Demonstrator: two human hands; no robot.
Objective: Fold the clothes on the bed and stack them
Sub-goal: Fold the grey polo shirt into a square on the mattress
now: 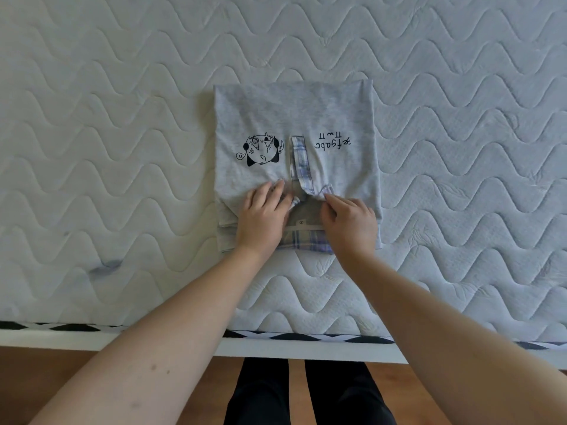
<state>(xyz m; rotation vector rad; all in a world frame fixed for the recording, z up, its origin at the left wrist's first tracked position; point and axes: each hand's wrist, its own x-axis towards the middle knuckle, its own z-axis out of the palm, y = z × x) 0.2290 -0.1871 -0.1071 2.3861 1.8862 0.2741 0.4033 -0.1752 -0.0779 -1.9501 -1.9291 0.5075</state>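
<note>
Fingers (277, 191) of left hand (262, 216) straight and lying flat, pressing the collar edge of shirt (294, 118). Fingers (333, 204) of right hand (349, 223) curled, pinching the plaid collar (325, 190) on the other side of the neck opening. Shirt: soft heathered grey knit, folded to a neat rectangle, lying near the bed's front edge, about midway along it. Plaid trim in pale blue and white down the placket (301, 159) and across the back of the neck; a small label inside the neck. Black cartoon cat print (262, 150) on one chest side, black lettering (333, 142) on the other, both upside down from the head view. More folded grey layers showing beneath at the shirt's near left corner. Mattress (122, 133): pale, quilted in wavy stitched lines, slightly puffed between seams, with a dark smudge (106, 268) left of the shirt. Black-and-white patterned band (306, 335) along the front edge, white bed frame (276, 348) below, then brown wooden floor (296, 391). Black-clad legs (260, 394) standing at the bed.
</note>
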